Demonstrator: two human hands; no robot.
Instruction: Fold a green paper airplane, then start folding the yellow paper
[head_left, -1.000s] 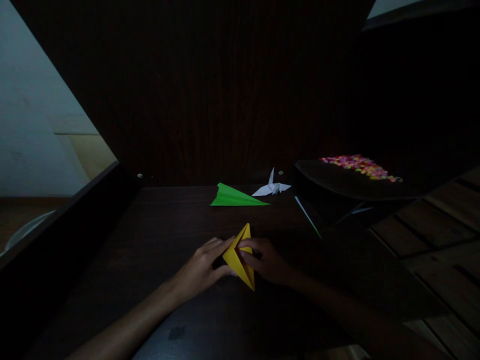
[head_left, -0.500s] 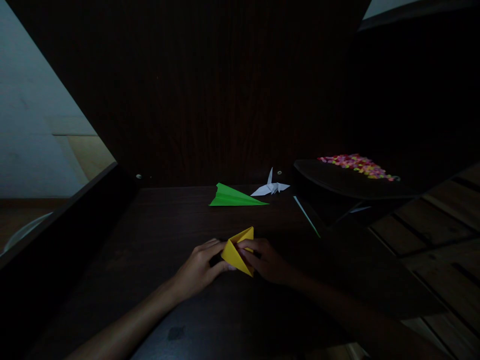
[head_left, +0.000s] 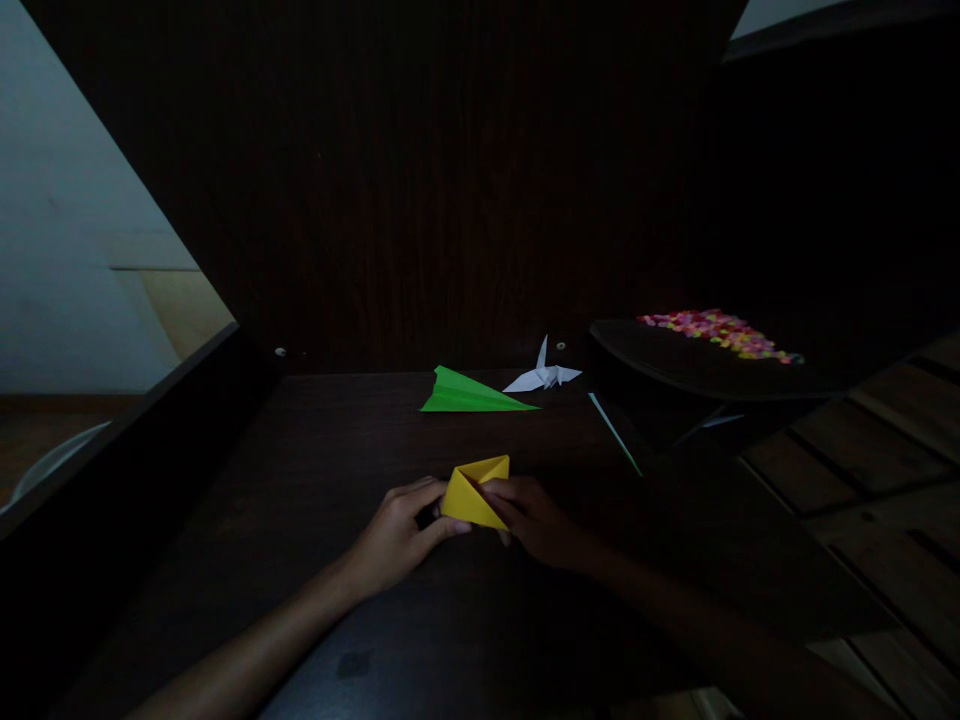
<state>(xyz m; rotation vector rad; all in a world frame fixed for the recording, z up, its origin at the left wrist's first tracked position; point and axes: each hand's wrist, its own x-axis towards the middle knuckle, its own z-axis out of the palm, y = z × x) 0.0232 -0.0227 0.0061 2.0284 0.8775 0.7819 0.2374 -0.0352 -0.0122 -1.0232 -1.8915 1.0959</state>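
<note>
A folded yellow paper (head_left: 472,490) is held just above the dark wooden table (head_left: 315,450), in front of me. My left hand (head_left: 401,530) pinches its left side with thumb and fingers. My right hand (head_left: 536,520) grips its right side, fingers over the lower edge. The paper's open, pocket-like top faces up and away from me. Beyond it lie a green paper plane (head_left: 469,393) and a white paper crane (head_left: 544,374).
A dark tray (head_left: 675,365) with several small colourful pieces (head_left: 716,331) stands at the right. A thin pale strip (head_left: 615,432) leans near its base. A dark wooden panel rises behind the table. Wooden slats lie at the far right.
The yellow paper has been turned and flattened from a tall upright point into a lower, wider shape. Both hands stayed on it.
</note>
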